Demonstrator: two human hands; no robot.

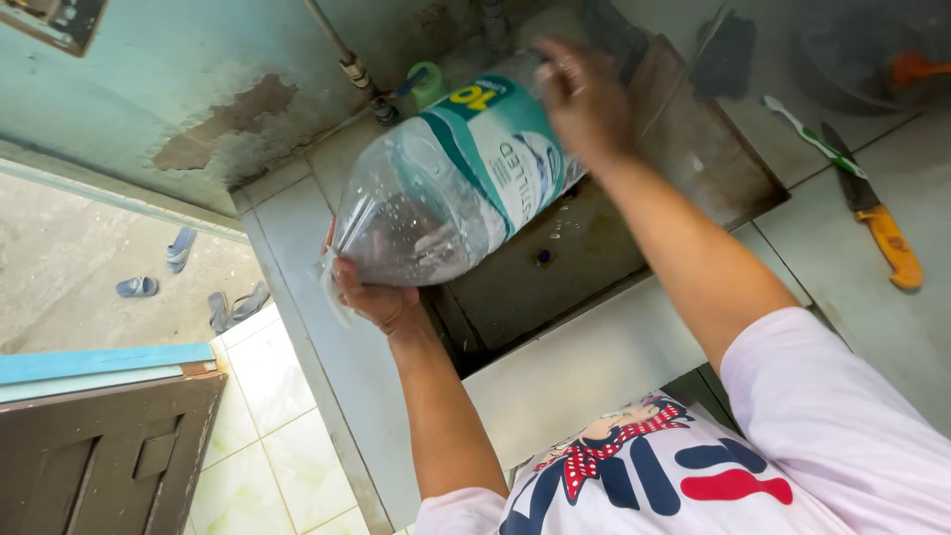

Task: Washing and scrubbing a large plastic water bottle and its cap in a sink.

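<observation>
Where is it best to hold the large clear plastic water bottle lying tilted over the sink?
Probably at both ends, as now. The large clear plastic water bottle is wide and round, too broad for one grip. The left hand supports the base from below; the right hand holds the narrower neck end from above, over the sink.

One package only: big clear plastic water bottle (446, 193), lying tilted over the sink (594, 248) by the wall-side corner of the counter (555, 376), base toward the counter's left edge. Round body, water drops inside. Wraparound label (510, 163) near the neck end: white with teal bands, a yellow patch at the top. Left hand (381, 297) cups the base; right hand (584, 94) grips the neck end. No signs or screens.
</observation>
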